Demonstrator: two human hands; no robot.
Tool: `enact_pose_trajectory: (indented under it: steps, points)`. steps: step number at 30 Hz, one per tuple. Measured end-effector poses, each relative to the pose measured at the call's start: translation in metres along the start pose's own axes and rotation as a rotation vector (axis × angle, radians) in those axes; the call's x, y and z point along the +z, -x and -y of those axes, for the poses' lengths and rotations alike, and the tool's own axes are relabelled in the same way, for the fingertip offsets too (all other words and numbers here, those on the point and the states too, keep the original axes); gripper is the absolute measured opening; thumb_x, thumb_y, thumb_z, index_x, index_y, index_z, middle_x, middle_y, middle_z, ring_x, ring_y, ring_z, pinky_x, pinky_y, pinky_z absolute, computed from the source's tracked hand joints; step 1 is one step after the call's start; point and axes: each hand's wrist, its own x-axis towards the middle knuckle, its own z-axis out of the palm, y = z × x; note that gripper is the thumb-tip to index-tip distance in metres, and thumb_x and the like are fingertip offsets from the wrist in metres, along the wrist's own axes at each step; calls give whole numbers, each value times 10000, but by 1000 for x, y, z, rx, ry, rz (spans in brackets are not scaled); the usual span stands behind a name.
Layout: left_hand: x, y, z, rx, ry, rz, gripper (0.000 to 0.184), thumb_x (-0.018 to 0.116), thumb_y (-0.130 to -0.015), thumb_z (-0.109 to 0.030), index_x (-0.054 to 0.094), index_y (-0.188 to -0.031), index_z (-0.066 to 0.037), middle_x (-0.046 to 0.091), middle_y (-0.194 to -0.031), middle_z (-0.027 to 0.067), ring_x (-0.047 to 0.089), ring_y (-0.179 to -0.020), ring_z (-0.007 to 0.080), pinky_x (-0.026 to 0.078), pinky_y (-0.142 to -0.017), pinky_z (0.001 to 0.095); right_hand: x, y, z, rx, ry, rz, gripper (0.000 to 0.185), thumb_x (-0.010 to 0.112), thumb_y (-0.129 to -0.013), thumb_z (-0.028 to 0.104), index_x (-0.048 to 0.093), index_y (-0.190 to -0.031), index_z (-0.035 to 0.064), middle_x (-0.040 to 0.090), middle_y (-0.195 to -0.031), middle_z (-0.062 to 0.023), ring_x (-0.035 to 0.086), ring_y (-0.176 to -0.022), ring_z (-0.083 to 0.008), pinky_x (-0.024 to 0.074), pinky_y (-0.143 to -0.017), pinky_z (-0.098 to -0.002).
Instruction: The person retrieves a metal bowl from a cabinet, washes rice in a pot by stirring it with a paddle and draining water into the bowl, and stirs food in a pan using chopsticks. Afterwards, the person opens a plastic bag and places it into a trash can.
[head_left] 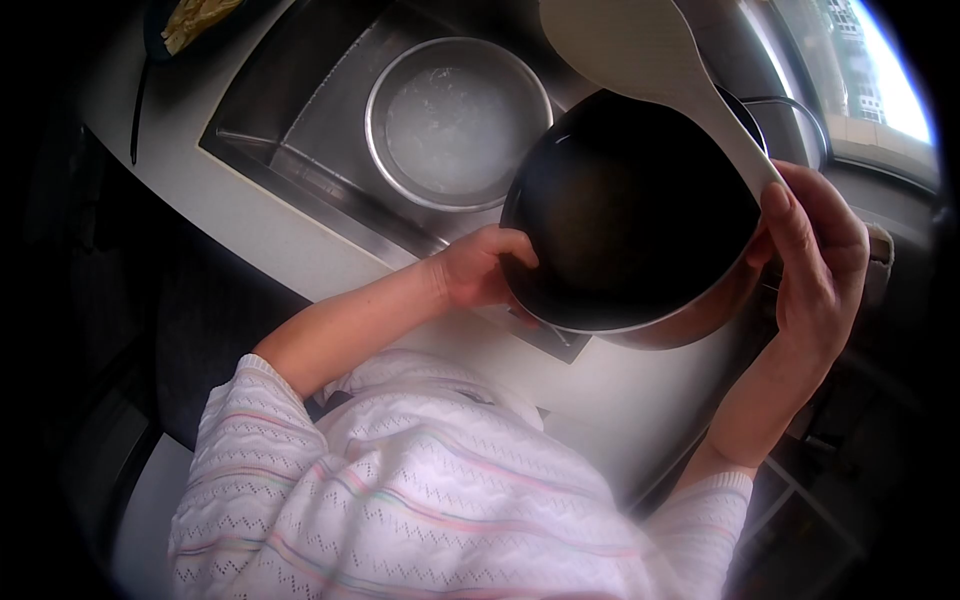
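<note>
My left hand (pixel 485 265) grips the near left rim of a dark-lined pot (pixel 640 220), its thumb over the edge and its fingers underneath. The pot is held above the edge of the sink and counter, and its inside is too dark to make out. In my right hand (pixel 815 255) is the handle of a broad-headed, cream-coloured cooking spoon (pixel 640 45), pinched under the thumb. The spoon lies slantwise across the pot's far right rim, with its head towards the top. Some right fingers are hidden behind the pot's right side; whether they touch it, I cannot tell.
A round metal bowl (pixel 375 130) with cloudy liquid stands in the steel sink (pixel 310 115), left of the pot. A dark dish (pixel 155 35) of pale yellow food sits at the upper left on the white counter (pixel 180 150). A window (pixel 865 75) is at the upper right.
</note>
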Motion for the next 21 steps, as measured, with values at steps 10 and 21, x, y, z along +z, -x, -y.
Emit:
enact_pose_trajectory:
  steps: [10,21]
  points:
    - [-3,-4,2,8,34,26,406,484,-736,-12,529,-1124,98,622,-1086,192,633,-972,271,493,-914,366,1,-7,1,24,26,12,309,727,-806,236,671,-986,-9,650,-690,-56,601,-549,-79,475,-504,-173]
    - [-8,-2,4,5,26,24,414,474,-742,-13,510,-1137,105,613,-1093,196,627,-979,277,490,-920,373,3,-8,-2,-4,25,52,323,730,-797,249,672,-990,-4,657,-696,-68,617,-558,-94,488,-494,-180]
